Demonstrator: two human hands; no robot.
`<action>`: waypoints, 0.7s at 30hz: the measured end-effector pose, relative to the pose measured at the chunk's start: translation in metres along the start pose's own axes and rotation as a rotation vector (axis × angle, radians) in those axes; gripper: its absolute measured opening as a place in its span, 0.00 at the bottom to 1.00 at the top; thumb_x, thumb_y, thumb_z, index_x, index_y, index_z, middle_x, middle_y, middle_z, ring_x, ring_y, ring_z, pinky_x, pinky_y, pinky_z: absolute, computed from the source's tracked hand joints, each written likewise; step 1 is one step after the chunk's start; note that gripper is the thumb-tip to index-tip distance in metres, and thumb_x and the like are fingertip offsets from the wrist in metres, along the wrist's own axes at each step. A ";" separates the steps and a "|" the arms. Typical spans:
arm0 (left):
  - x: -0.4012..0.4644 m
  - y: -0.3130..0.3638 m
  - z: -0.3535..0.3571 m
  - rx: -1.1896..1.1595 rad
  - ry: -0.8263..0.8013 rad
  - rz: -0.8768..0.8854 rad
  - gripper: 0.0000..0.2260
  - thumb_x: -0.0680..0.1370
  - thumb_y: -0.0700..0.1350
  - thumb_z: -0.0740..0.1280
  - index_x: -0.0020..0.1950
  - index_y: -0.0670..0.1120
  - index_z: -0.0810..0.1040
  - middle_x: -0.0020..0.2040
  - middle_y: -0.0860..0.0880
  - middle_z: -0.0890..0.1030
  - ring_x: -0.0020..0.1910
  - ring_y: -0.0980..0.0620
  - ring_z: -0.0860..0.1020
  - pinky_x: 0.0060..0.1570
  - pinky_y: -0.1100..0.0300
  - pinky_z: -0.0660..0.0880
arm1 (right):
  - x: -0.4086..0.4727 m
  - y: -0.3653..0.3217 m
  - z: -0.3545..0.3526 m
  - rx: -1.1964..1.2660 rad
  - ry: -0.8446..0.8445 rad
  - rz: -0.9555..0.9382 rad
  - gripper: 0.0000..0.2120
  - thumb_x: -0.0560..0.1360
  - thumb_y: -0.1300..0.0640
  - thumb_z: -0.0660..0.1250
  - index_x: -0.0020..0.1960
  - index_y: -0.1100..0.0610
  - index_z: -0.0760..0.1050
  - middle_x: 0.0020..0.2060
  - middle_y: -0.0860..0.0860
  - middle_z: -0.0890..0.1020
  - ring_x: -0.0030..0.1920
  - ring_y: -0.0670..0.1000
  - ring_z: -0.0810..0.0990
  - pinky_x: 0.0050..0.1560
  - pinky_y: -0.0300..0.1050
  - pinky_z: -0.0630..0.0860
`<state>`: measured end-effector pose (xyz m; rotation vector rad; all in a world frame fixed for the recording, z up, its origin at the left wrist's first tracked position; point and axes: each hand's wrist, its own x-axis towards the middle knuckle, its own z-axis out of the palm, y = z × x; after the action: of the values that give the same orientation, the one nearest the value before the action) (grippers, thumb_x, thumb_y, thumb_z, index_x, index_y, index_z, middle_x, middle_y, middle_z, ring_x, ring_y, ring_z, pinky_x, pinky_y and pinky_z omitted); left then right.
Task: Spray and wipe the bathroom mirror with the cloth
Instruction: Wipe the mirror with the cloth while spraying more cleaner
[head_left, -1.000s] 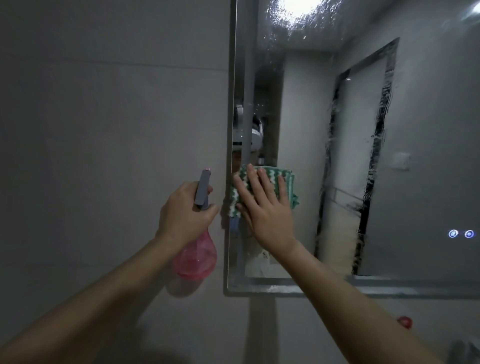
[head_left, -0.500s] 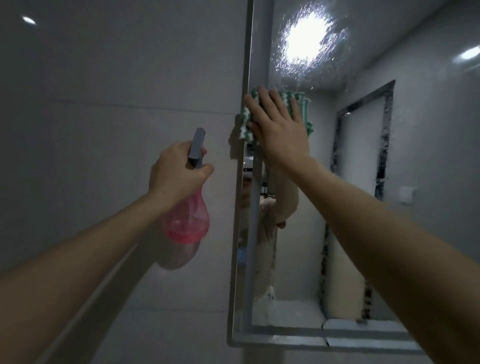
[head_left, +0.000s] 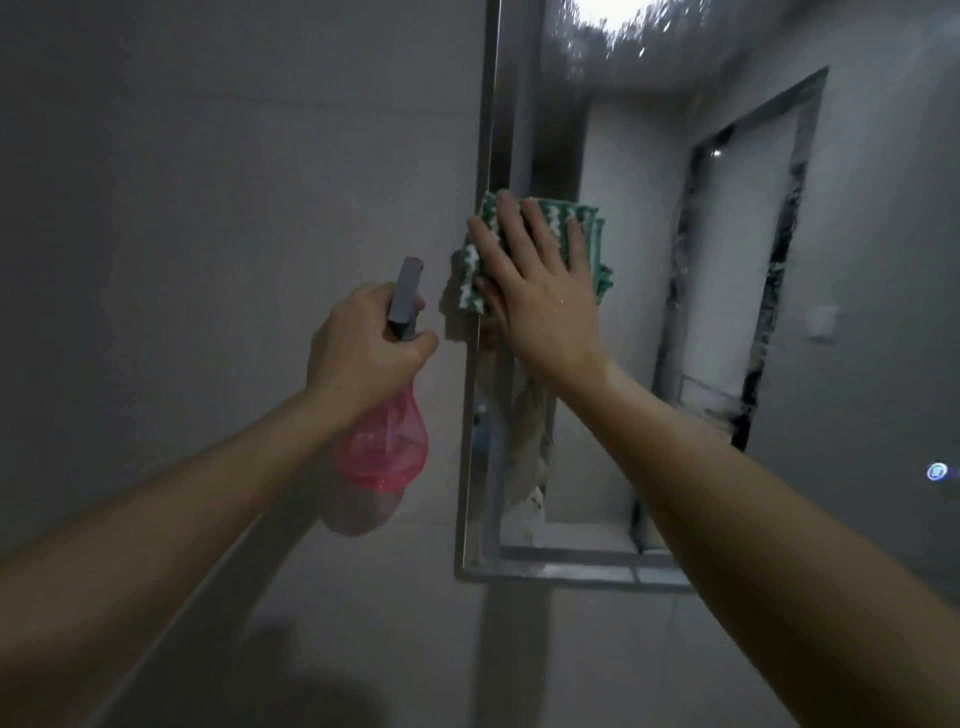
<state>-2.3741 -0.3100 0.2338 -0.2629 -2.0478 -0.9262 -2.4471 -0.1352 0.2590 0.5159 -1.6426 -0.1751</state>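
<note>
While the right hand (head_left: 540, 291) presses the green-and-white cloth (head_left: 587, 228) flat against the mirror (head_left: 623, 130), fingers (head_left: 511, 223) straight, at the glass's left edge, the droplet-speckled patch lies above the fingertips and the unwiped glass runs off to the right. The left hand (head_left: 363, 348) grips the pink spray bottle (head_left: 384, 441) just beside the frame, over the wall.

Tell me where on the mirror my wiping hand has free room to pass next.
Free glass lies right of the cloth, as far as the streaked doorway reflection, and below the right hand down to the mirror bottom edge. It is crowded at the left edge, where the left hand holds the spray bottle.
</note>
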 end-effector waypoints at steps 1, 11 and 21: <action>-0.009 -0.004 0.004 0.006 -0.017 -0.010 0.15 0.63 0.52 0.63 0.48 0.51 0.77 0.48 0.49 0.80 0.45 0.45 0.78 0.45 0.52 0.76 | -0.017 -0.007 0.002 0.000 -0.001 -0.020 0.23 0.81 0.48 0.54 0.74 0.53 0.63 0.73 0.56 0.64 0.73 0.58 0.62 0.71 0.62 0.52; -0.105 -0.052 0.035 0.018 -0.083 -0.160 0.12 0.67 0.49 0.65 0.49 0.49 0.78 0.44 0.51 0.77 0.44 0.47 0.78 0.42 0.55 0.73 | -0.176 -0.068 0.017 0.045 -0.121 -0.072 0.22 0.81 0.48 0.57 0.74 0.51 0.62 0.74 0.54 0.62 0.74 0.56 0.59 0.72 0.62 0.55; -0.149 -0.063 0.068 0.026 -0.086 -0.329 0.13 0.71 0.42 0.69 0.55 0.47 0.79 0.49 0.50 0.79 0.48 0.45 0.78 0.48 0.54 0.73 | -0.234 -0.075 0.019 0.097 -0.169 -0.151 0.26 0.78 0.54 0.64 0.75 0.49 0.61 0.74 0.51 0.60 0.75 0.52 0.58 0.72 0.59 0.56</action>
<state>-2.3548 -0.2858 0.0614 0.0528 -2.2220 -1.0995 -2.4350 -0.1045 0.0144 0.7163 -1.7830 -0.2568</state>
